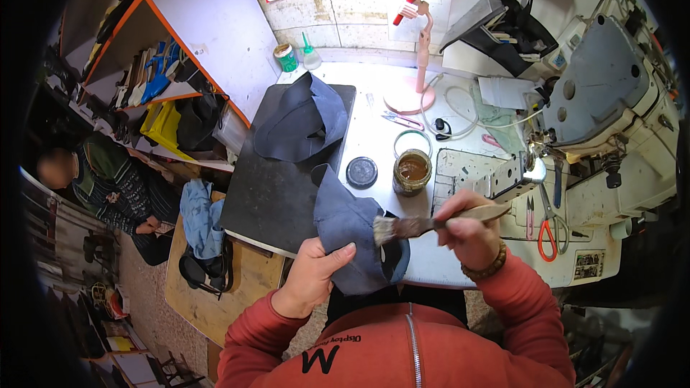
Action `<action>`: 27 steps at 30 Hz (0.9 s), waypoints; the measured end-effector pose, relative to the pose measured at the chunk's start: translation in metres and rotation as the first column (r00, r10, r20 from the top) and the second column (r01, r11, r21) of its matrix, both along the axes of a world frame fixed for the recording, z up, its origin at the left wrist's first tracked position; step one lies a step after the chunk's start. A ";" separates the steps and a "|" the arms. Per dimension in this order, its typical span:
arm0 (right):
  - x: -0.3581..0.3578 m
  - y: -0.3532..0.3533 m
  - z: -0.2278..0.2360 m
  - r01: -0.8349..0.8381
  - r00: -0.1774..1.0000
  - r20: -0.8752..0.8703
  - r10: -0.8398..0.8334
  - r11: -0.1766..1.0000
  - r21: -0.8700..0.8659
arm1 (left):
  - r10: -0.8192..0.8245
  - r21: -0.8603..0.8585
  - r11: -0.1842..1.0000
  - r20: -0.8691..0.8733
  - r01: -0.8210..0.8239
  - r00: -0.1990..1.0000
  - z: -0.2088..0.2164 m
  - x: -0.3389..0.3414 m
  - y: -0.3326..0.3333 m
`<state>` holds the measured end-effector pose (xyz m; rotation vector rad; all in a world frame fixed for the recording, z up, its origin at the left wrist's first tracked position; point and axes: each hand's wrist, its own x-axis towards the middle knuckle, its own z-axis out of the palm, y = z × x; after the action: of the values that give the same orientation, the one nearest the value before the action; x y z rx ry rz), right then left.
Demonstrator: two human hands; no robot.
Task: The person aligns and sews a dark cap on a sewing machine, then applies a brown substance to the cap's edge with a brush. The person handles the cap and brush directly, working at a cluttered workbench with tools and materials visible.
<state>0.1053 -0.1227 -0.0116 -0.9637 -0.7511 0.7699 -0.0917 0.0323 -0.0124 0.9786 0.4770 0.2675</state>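
My left hand (313, 276) is closed on the near left edge of a dark blue shoe upper (348, 223), thumb on top. The upper is held tilted in front of my body, with a curved opening on its right side. Between the fingers of my right hand (471, 233) is a flat glue brush (413, 228) with a wooden handle. Its pale bristles lie over the upper's right part; I cannot tell whether they touch it. Beyond the brush stands an uncovered glass jar (412, 172) of brown glue. A round black lid (361, 172) lies left of the jar.
A second dark blue upper (305, 122) rests on a black board (266, 201). A pink lamp stand (410, 97), scissors (550, 226) and a sewing machine (600, 93) are to the right. Shoes fill shelves (154, 72) at left, where another person (122, 187) is seen.
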 end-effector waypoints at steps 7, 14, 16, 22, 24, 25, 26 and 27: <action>-0.002 -0.009 0.005 -0.010 1.000 -0.016 0.009 0.999 -0.052 | 0.012 -0.024 1.000 -0.015 -0.012 1.000 0.004 0.000 0.003; -0.002 -0.018 0.003 -0.080 0.996 0.035 0.084 0.992 -0.101 | -0.001 -0.010 1.000 -0.029 0.001 1.000 0.007 0.001 0.006; -0.003 -0.018 0.003 -0.154 0.929 0.312 0.200 0.974 -0.166 | -0.010 -0.014 1.000 -0.028 0.009 1.000 0.008 0.001 0.007; -0.007 -0.017 0.005 -0.048 0.995 0.079 0.056 0.995 -0.090 | -0.061 -0.147 0.987 0.068 0.071 0.996 0.009 -0.002 0.012; -0.007 -0.015 0.005 -0.013 0.996 0.091 0.019 0.998 -0.069 | -0.102 -0.116 0.986 0.133 0.118 0.986 0.009 -0.006 0.010; -0.007 -0.015 0.006 -0.013 0.993 0.113 0.021 0.998 -0.067 | -0.103 -0.093 0.989 0.083 0.111 0.991 0.009 -0.006 0.007; -0.007 -0.015 0.007 -0.036 0.987 0.156 0.041 0.999 -0.039 | -0.088 -0.068 0.994 0.031 0.090 0.996 0.008 -0.007 0.005; -0.006 -0.015 0.008 0.018 0.988 0.153 -0.003 0.995 -0.095 | -0.077 -0.042 0.996 -0.046 0.075 0.996 0.007 -0.007 0.003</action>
<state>0.0989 -0.1376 -0.0038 -1.1219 -0.8469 0.7338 -0.0989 0.0352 -0.0054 0.9636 0.4858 0.1654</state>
